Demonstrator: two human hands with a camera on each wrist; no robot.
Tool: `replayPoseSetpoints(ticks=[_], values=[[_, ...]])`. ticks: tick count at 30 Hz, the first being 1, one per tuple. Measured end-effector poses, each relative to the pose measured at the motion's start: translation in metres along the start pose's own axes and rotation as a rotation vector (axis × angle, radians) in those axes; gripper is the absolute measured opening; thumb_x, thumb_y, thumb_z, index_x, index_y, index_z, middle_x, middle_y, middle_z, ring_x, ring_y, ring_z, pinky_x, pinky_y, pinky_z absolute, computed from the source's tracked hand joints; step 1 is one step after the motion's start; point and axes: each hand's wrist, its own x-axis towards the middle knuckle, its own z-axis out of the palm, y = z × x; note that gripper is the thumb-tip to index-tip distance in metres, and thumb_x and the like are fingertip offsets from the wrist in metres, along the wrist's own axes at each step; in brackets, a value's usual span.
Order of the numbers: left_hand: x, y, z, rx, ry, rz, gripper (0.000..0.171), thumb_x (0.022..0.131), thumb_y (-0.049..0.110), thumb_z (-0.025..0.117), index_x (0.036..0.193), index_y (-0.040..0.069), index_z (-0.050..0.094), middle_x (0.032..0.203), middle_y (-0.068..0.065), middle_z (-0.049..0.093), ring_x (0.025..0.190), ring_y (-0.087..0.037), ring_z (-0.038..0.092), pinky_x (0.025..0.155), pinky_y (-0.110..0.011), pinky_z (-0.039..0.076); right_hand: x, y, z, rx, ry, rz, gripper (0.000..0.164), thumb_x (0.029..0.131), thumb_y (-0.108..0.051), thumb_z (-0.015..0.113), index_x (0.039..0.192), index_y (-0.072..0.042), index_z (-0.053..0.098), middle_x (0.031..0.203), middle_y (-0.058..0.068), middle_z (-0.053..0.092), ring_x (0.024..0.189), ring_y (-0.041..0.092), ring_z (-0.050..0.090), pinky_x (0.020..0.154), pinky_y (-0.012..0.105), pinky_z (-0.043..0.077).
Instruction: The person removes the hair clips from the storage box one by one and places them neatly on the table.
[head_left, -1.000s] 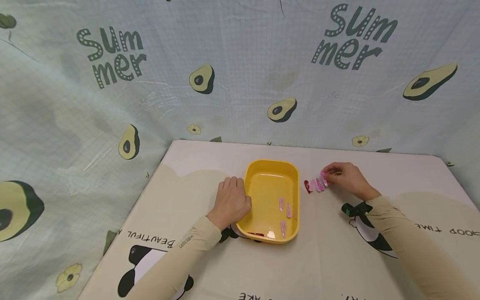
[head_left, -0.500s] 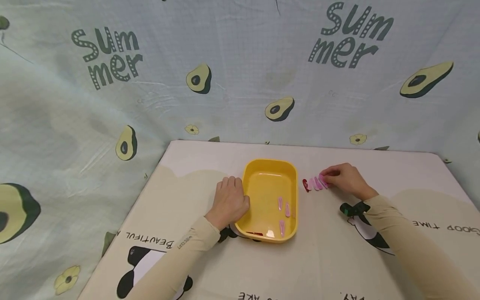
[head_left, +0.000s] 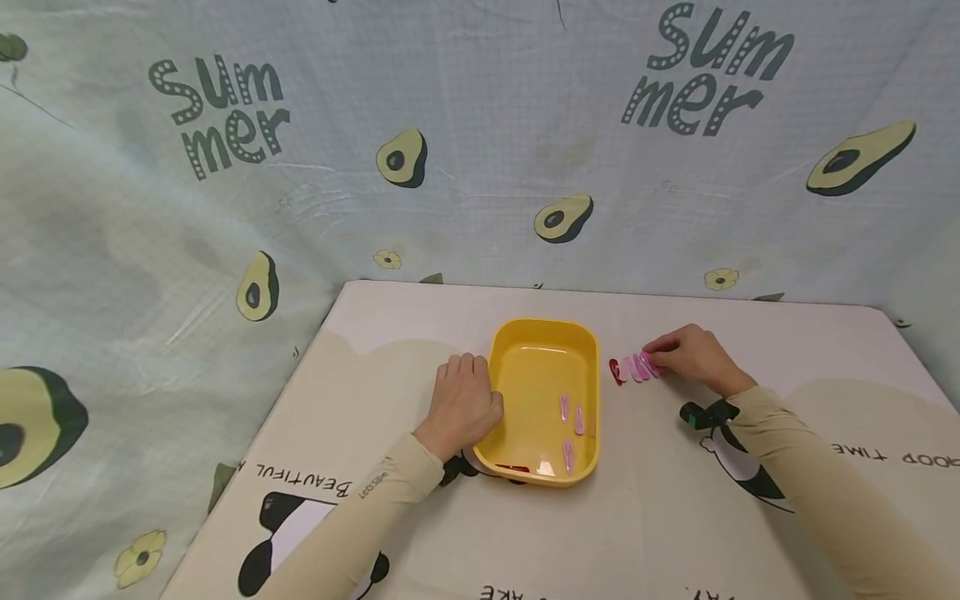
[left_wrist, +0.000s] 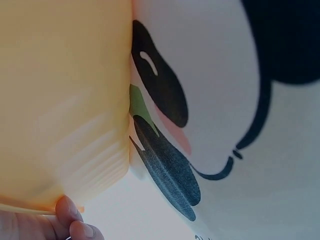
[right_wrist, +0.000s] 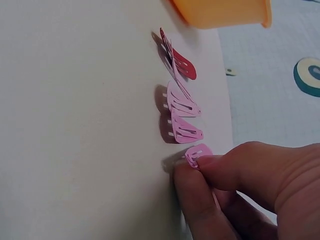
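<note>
My left hand (head_left: 463, 402) grips the left rim of a yellow tray (head_left: 525, 379); in the left wrist view its fingertips (left_wrist: 67, 210) curl at the edge. To the tray's right, my right hand (head_left: 696, 358) pinches a pink snap hair clip (right_wrist: 201, 150) between thumb and finger, at the end of a short row on the table. That row has a red hair clip (right_wrist: 184, 65) nearest the tray, then pink clips (right_wrist: 186, 131), some overlapping. Inside the tray lie a few more pink clips (head_left: 567, 457) and a red clip (head_left: 513, 468) along its near side.
A cloth printed with pandas and lettering covers the table (head_left: 637, 533). Behind it and on the left hangs a pale curtain (head_left: 480, 167) with avocado prints. A dark green and black patch (head_left: 705, 415) shows by the right wrist.
My right hand has brought the pink hair clip down and slightly left, beside the end of the row. The left hand keeps its grip on the tray.
</note>
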Motion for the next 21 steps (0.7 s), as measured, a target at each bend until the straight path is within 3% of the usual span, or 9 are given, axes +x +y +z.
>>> replayPoseSetpoints(ticks=[7,14,21], values=[[-0.0001,0.0006,-0.0009,-0.004,0.008,0.001,0.019,0.093,0.02,0.049,0.094,0.001,0.053,0.082,-0.009,0.045,0.081,-0.026,0.038,0.077,-0.037,0.034,0.001,-0.0024,-0.0022,-0.033,0.002,-0.001,0.03,0.094,-0.024,0.07,0.113,-0.002,0.078,0.113,0.02,0.077,0.101,0.029,0.067,0.076,0.027,0.049],[-0.0017,0.0012,-0.0032,-0.01,0.005,-0.006,0.017,0.092,0.019,0.048,0.093,0.003,0.052,0.082,-0.008,0.043,0.081,-0.026,0.037,0.078,-0.036,0.032,-0.0011,-0.0047,-0.0045,-0.056,0.008,-0.001,0.033,0.093,-0.026,0.07,0.113,-0.001,0.078,0.104,0.017,0.079,0.097,0.028,0.067,0.077,0.032,0.052],[-0.0007,0.0004,-0.0012,-0.012,0.013,0.006,0.018,0.092,0.02,0.046,0.092,0.003,0.052,0.082,-0.008,0.044,0.08,-0.025,0.037,0.077,-0.036,0.031,-0.0053,-0.0079,-0.0092,-0.031,0.04,-0.017,0.034,0.093,-0.026,0.071,0.117,-0.001,0.076,0.108,0.018,0.078,0.093,0.024,0.069,0.076,0.033,0.054]])
